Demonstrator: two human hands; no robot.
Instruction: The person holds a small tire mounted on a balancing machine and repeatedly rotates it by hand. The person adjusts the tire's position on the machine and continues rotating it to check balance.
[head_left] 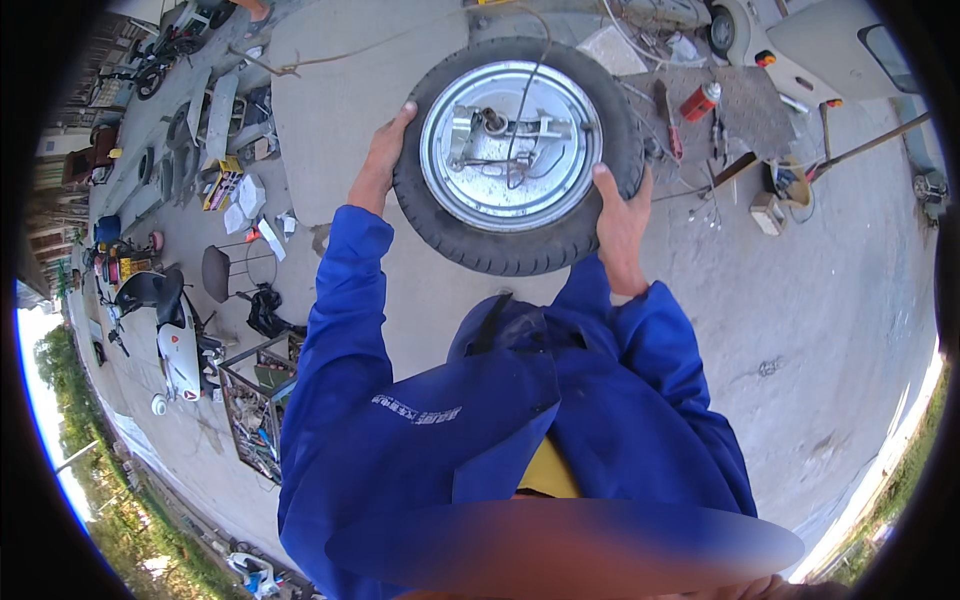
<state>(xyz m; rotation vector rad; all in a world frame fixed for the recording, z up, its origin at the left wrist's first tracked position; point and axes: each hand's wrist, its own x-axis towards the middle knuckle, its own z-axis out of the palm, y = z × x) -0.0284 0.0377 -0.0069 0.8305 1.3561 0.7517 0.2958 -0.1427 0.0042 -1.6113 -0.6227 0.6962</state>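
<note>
Between my two hands is a wheel (508, 150) with a black treaded tyre and a silver hub, its drum side facing up. A threaded axle stands at the hub's middle, with metal brake parts and a dark cable (522, 110) lying across it. My left hand (388, 150) presses against the tyre's left side, fingers reaching under it. At the right, my right hand (625, 225) grips the tyre with its thumb on top, near the rim; the other fingers are partly hidden behind the tyre.
Right of the wheel lie a red spray can (700, 102), a red-handled tool (667, 125) and a wooden-handled tool. A white scooter (178, 350) and a metal tool rack (255, 405) stand at the left. Scattered parts and a yellow box (222, 183) lie at the upper left.
</note>
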